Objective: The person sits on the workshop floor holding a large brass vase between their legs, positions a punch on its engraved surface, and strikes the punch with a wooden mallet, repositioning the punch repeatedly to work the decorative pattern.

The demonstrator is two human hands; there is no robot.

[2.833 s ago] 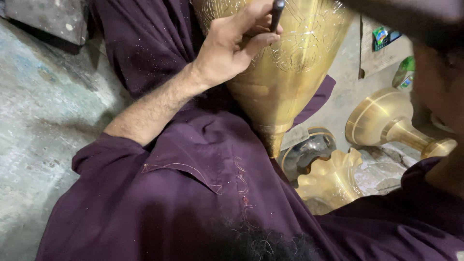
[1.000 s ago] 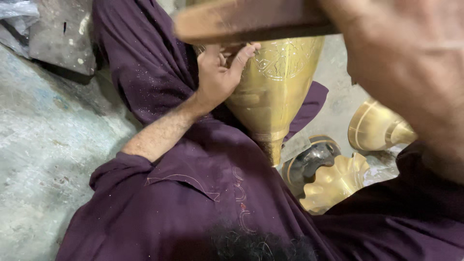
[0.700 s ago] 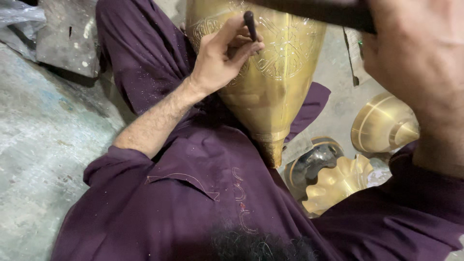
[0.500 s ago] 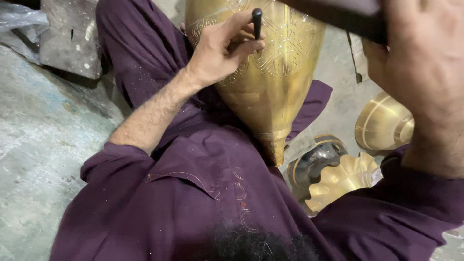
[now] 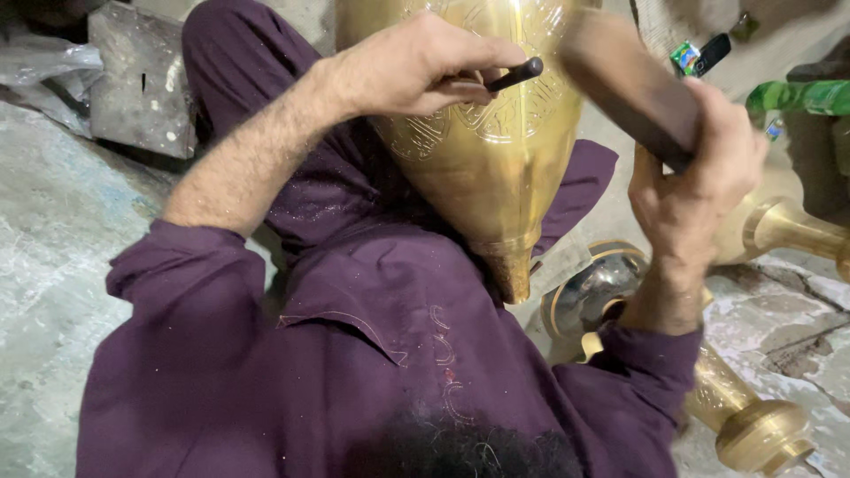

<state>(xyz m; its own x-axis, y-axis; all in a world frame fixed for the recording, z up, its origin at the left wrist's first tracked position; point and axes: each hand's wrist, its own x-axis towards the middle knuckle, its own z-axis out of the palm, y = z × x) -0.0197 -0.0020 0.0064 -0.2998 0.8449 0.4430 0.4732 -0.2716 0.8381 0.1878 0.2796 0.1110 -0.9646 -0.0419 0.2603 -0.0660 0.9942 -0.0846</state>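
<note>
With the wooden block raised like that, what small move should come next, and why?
Probably a short tap of the wooden block down onto the dark punch's end. The right hand holds the block just beside it, while the left hand holds the punch against the engraved brass vessel.

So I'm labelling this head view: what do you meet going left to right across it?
Grey stone block → left hand → dark punch → wooden mallet → right hand → green stick.
</note>
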